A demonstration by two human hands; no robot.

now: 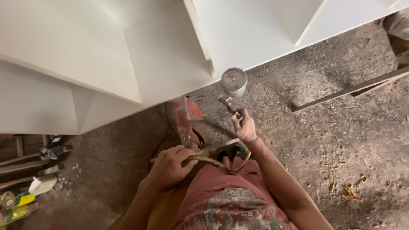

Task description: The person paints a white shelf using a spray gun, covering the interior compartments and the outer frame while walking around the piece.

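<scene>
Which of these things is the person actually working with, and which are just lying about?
In use:
right hand holding spray gun
left hand holding hose
white cabinet

Lying about:
cans, lower left
wood strips on the dirt floor
wood chips

floor (pixel 332 140): bare dirt w/ sawdust, rough.
cabinet (pixel 140 55): white, open compartments, stands on floor, 11–12 o'clock.
wood strips (pixel 353 88): dark, lie at 2 o'clock.
wood chips (pixel 351 192): scattered, 4 o'clock.
cans (pixel 15 206): yellow-green, lie at 8 o'clock.

White cabinet (pixel 170 55), wood strips (pixel 353 88), cans (pixel 17 204)
</scene>
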